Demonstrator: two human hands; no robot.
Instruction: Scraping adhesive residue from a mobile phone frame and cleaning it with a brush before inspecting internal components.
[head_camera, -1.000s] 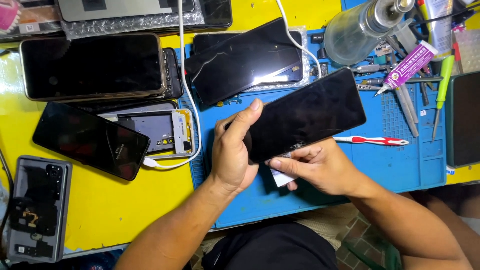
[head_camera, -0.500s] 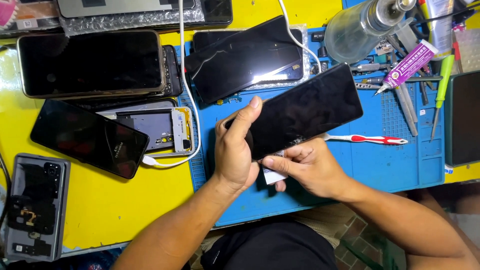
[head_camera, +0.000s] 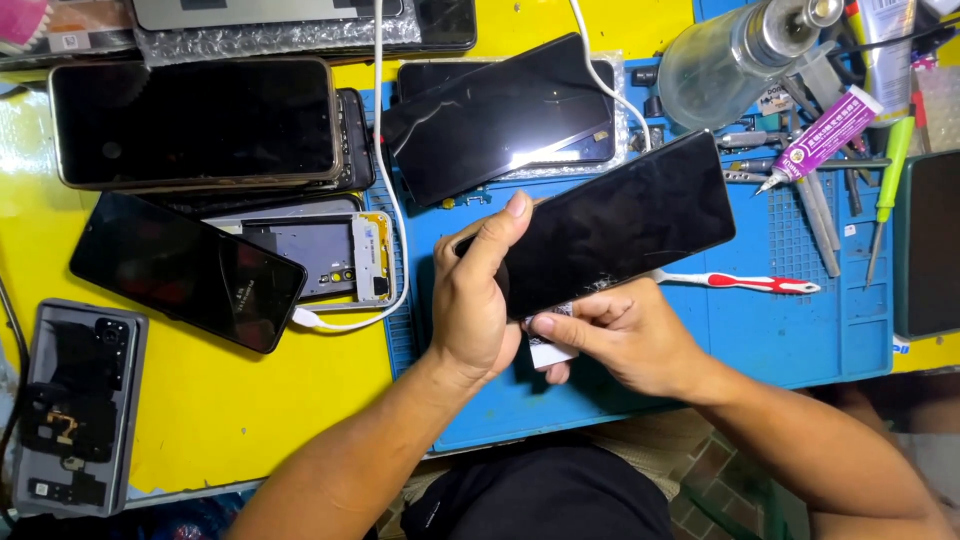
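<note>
1. Yellow workbench top (head_camera: 250, 400) underneath, with a blue rubber repair mat (head_camera: 800, 330) covering its right half.
2. Held over the mat near centre: a black glossy rectangular phone screen panel (head_camera: 620, 220), tilted, far end pointing toward 2 o'clock.
3. Left hand (head_camera: 475, 300) wrapped round the panel's near end, thumb laid along the top edge, fingers curled beneath; clamped tight on it.
4. Right hand (head_camera: 620, 340) just under the panel's lower edge at 5 o'clock, fingertips pressed together on a small white tab (head_camera: 548, 352) at the panel's corner.
5. Lying on the mat at 3 o'clock of the hands, partly under the panel: a red-and-white plastic toothbrush (head_camera: 740, 283).
6. At 1 o'clock: a clear plastic dispenser bottle (head_camera: 720, 55) and a purple-labelled glue tube (head_camera: 815, 135), among metal tweezers and picks.
7. At 12 o'clock: another black screen panel (head_camera: 500, 110) crossed by a white cable (head_camera: 385, 170).
8. At 9 to 10 o'clock on the yellow: several dark phones (head_camera: 190, 120) stacked, one opened grey frame (head_camera: 320, 250).
9. At 8 o'clock: a grey phone back shell (head_camera: 70, 410), insides exposed.
</note>
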